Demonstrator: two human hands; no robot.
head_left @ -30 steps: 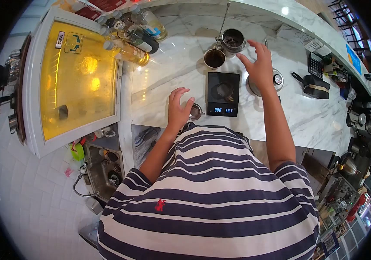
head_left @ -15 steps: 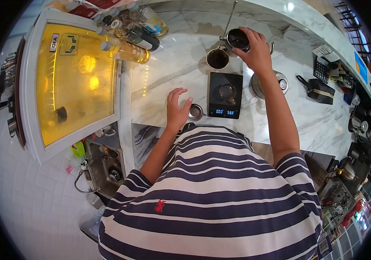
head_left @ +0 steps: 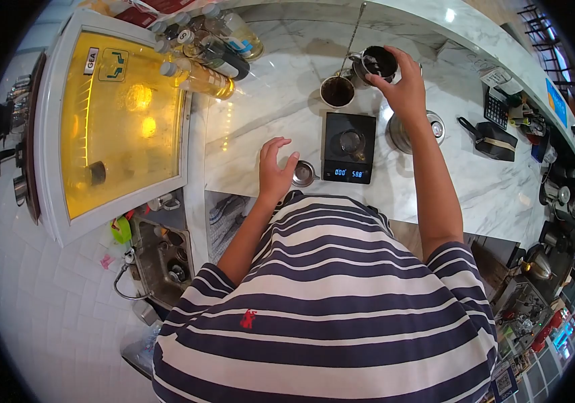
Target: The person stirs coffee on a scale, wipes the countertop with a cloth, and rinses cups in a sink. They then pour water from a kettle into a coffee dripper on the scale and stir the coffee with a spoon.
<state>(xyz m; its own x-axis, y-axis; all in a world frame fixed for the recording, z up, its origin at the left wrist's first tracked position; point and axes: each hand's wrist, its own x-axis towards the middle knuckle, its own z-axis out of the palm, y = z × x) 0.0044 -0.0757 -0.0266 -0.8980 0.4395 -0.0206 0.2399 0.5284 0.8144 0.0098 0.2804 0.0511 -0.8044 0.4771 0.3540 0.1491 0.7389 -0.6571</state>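
My right hand (head_left: 405, 87) is wrapped round a dark-mouthed cup (head_left: 379, 62) at the back of the counter, tilted slightly. Just left of it stands a cup with dark contents (head_left: 337, 91), and a long twisted bar spoon (head_left: 353, 33) rises behind it. My left hand (head_left: 277, 170) hovers low on the counter with fingers apart, holding nothing. Beside its thumb lies a small round metal dish or strainer (head_left: 303, 174). Between my hands a black digital scale (head_left: 333, 161), display lit, carries a small clear glass (head_left: 352, 143).
A metal kettle (head_left: 401, 134) stands beside my right forearm. Several bottles (head_left: 210, 77) lie at the back left, by a yellow-lit glass-topped cabinet (head_left: 122, 127). On the right are a black pouch (head_left: 496, 141) and a calculator (head_left: 496, 107). A sink (head_left: 159, 262) is at lower left.
My right hand has shifted slightly right with the cup, which has tilted so its mouth shows more. My left hand stays almost in place.
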